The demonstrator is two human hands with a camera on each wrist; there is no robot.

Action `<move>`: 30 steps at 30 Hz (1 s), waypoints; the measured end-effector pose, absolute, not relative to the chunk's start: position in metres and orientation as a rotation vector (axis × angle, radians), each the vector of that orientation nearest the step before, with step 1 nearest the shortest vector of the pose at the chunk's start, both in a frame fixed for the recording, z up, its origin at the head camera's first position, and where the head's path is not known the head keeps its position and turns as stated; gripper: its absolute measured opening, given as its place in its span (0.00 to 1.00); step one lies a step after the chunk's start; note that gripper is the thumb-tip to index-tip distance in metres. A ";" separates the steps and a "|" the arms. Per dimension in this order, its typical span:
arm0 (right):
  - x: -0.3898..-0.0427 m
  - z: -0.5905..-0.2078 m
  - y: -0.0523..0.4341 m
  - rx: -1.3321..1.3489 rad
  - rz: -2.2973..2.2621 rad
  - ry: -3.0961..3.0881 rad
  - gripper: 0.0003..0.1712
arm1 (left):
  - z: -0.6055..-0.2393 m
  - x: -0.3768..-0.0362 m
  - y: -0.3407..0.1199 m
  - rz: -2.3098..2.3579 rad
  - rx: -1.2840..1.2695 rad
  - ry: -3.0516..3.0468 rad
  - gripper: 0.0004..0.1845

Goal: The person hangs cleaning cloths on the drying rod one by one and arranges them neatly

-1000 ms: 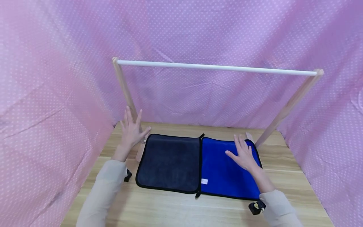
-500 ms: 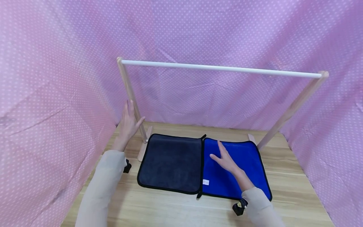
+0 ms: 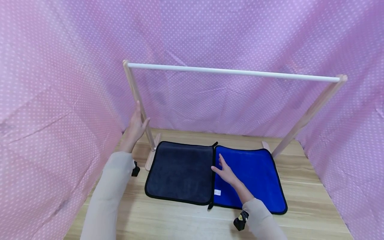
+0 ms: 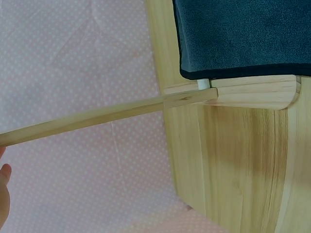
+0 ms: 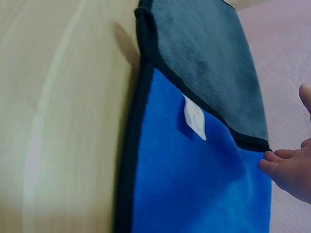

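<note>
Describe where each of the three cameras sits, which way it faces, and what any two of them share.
Head: worn high, facing forward and down at the wooden table; shows both sleeved arms, left hand at the rack post, right hand on the blue cloth.
Left wrist: looks along the rack post to its foot; only a fingertip shows.
Right wrist: looks across the blue cloth; fingertips show.
Shared: the dark cloth is in all three views.

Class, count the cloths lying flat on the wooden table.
2. The dark grey cloth lies on the left by the rack's foot; the blue cloth lies beside it on the right, under the right hand. None seems hidden.
</note>
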State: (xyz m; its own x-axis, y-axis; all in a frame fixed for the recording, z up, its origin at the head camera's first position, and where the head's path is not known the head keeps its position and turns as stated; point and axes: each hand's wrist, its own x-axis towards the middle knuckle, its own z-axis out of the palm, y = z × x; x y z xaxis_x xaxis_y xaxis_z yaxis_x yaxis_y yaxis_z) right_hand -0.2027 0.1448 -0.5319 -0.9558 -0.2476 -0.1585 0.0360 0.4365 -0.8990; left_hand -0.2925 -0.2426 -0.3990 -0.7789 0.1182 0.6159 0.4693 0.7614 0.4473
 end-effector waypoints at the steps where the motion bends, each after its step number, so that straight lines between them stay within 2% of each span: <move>1: -0.203 -0.534 0.144 -0.176 -1.535 2.413 0.46 | -0.399 -0.293 -0.242 -0.827 -0.442 -2.384 0.42; 16: -0.202 -0.550 0.136 -0.054 -1.600 2.290 0.42 | -0.404 -0.292 -0.239 -0.836 -0.397 -2.369 0.43; 30: -0.213 -0.554 0.132 0.011 -1.630 2.272 0.45 | -0.404 -0.285 -0.236 -0.851 -0.383 -2.381 0.44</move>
